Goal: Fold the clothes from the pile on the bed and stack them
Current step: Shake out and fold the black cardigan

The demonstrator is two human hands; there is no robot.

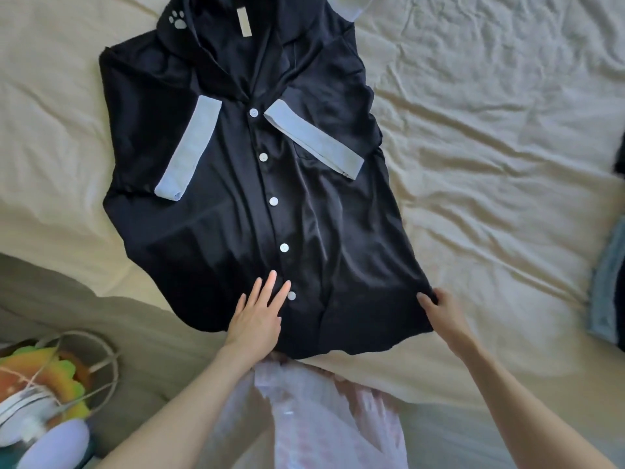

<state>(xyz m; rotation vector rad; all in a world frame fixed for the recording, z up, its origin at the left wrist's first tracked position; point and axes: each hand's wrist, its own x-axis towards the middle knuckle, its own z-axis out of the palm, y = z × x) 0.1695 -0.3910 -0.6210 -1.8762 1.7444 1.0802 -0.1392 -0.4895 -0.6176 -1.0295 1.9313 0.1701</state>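
a black satin shirt (243, 184) lies face up on the bed (490, 137), spread flat with its collar away from the person and its hem toward them. it is buttoned down the front with a row of pale round buttons (273, 201). both short sleeves are folded in over the chest, so their light blue cuffs (189, 143) lie as two slanted bands on either side of the placket. a pale paw print (178, 20) shows on the collar, and a cream label (244, 22) sits inside the neck.

the left hand (258, 316) rests flat on the lower front, fingers straight and spread, just beside the lowest button. the right hand (439, 309) has its grip closed on the hem corner at the shirt's right edge, pinching the fabric.

the bed wears a creased cream sheet. dark and blue clothes (608, 286) lie at its right edge, partly cut off. a grey-brown blanket (142, 319) lies at lower left, beside colourful, blurred objects (40, 394).
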